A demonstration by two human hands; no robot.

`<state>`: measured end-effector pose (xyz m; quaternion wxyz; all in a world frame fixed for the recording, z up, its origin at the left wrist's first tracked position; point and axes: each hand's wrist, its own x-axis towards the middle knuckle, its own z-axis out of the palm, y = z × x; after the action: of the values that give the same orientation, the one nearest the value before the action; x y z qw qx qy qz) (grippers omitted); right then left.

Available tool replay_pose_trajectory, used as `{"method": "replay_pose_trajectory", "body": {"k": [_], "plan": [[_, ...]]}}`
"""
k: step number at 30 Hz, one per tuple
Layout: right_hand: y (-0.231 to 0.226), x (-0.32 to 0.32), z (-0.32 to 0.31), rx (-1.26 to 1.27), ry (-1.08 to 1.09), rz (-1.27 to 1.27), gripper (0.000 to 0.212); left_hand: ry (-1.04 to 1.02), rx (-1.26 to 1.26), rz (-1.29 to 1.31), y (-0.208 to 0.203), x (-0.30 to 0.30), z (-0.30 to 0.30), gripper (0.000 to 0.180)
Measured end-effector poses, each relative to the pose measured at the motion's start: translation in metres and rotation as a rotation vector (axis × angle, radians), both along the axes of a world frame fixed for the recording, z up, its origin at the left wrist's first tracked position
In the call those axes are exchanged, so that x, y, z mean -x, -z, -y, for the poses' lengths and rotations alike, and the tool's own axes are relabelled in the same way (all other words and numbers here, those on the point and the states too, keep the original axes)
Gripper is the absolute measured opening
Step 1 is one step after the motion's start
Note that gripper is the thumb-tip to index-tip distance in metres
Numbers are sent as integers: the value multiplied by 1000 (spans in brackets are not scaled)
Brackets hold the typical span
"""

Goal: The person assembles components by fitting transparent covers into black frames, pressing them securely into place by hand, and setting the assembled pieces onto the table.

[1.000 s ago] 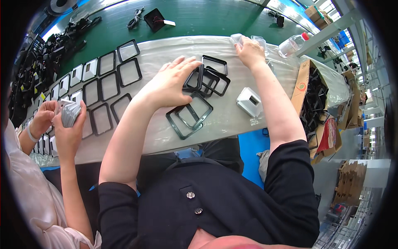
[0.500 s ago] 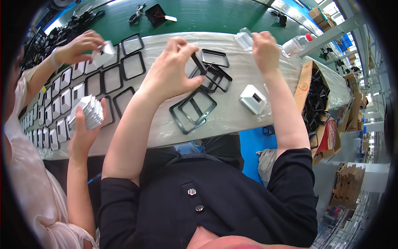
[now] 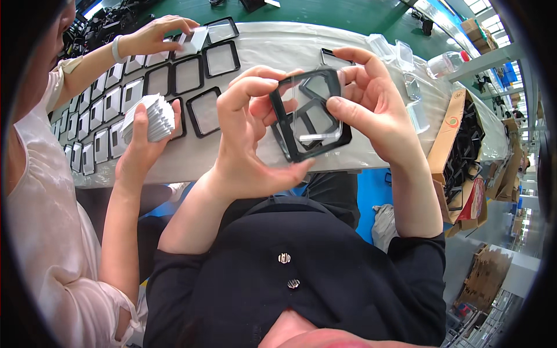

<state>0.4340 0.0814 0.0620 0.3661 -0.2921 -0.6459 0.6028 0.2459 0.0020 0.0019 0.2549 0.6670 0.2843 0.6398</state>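
My left hand (image 3: 246,136) and my right hand (image 3: 377,104) hold a black rectangular frame (image 3: 323,151) up between them, tilted, above the table. A clear plastic cover (image 3: 318,137) lies within or against that frame; how far it is seated I cannot tell. My left fingers grip the far left edge, with the thumb by the lower edge. At the right side my thumb presses on the rim. Through the opening, more black frames show on the table, partly hidden. Another black frame (image 3: 332,57) lies beyond my right fingers.
Left, a co-worker's hand holds a stack of white inserts (image 3: 149,119); their other hand holds a white insert (image 3: 192,42) over rows of black frames (image 3: 221,58). At right are clear plastic covers (image 3: 418,116), a bottle (image 3: 447,65) and a carton (image 3: 447,130) of black parts.
My right hand has come in from the far right with the clear cover, meeting the black frame in my left hand. The view has shifted, and the white stack on the table is now hidden.
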Motion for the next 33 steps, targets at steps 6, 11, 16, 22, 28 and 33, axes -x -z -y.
{"method": "replay_pose_trajectory", "body": {"k": [6,11,16,22,28,33], "plan": [[-14,7,6,257,-182,28,67,6,-35,-15,-6,2,9,105],[-12,9,8,210,-190,64,67,23,-60,-3,-9,3,10,99],[-12,14,10,225,-181,45,68,29,-61,10,-8,5,11,98],[-9,17,14,244,-181,20,67,20,-70,-5,-6,8,15,99],[-4,28,21,232,-188,64,66,-16,-3,1,-3,14,30,100],[42,49,49,-603,53,402,63,-91,133,-13,41,30,66,98]]}}
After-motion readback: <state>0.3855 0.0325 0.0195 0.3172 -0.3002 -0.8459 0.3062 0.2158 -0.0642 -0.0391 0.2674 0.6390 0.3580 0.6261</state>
